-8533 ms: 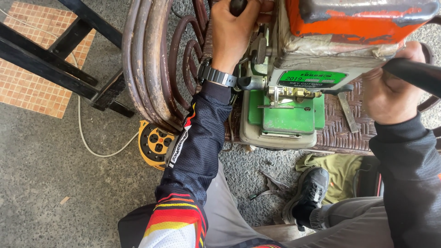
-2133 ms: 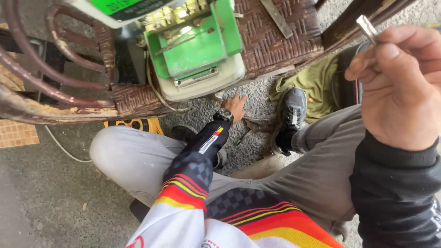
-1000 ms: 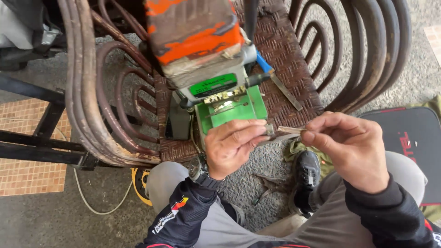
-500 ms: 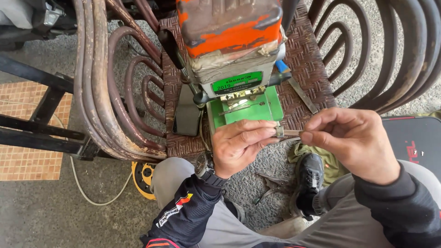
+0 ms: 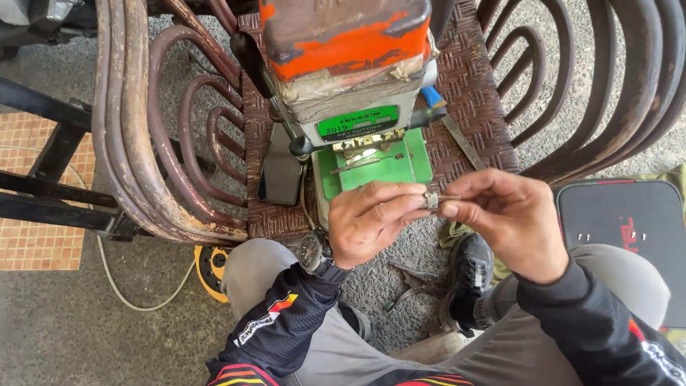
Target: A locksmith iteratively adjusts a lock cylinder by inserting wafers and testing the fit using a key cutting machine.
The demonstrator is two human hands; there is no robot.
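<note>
Small metal key pinched between fingertips of left hand and right hand before green key-cutting machine; likely inspection step, steady grip needed next.

Outdoor, makeshift key-cutting stall at street level. A green and orange key machine sits on the woven seat of a worn rattan chair, used as a bench. Ground is rough concrete with a patch of small orange tiles. A cable reel and white cord lie underneath.
</note>
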